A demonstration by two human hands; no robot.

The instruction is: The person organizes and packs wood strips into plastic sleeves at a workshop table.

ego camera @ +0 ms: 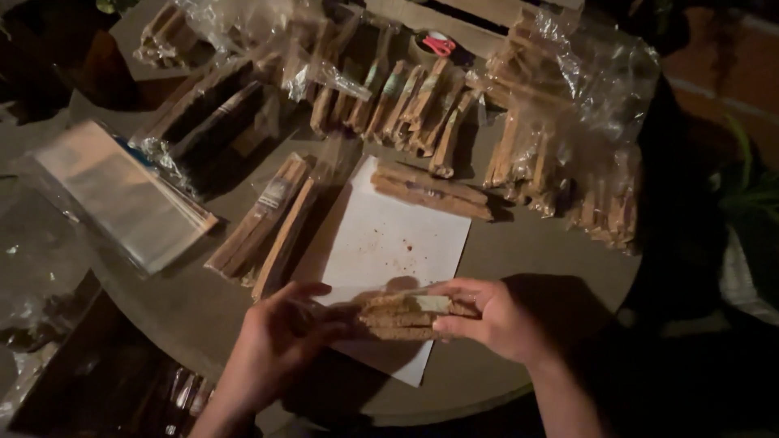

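Nearest the camera, both hands hold a bundle (408, 315) of short wood sticks over the near edge of a white sheet (389, 243) on the round bench (187, 308). Right hand (487, 318): grip clamped on the bundle's right end, thumb across the top. Left hand (280, 341): fingers closed about the left end, apparently through clear film; contact partly blurred.

Handling, judged: sticks are stiff, light and dry, shedding crumbs on the sheet; loose ones may slide apart unless held across the whole stack near both ends. Film looks slippery.

Room: the sheet's middle is bare. Wrapped sticks (268, 219) lie just left of it, two more sticks (430, 193) at its far edge. A stack of clear bags (122, 195) sits at left near the rim. Farther back, rows of packs (406, 105) and filled bags (568, 138) crowd the bench. The near rim is close under the wrists.
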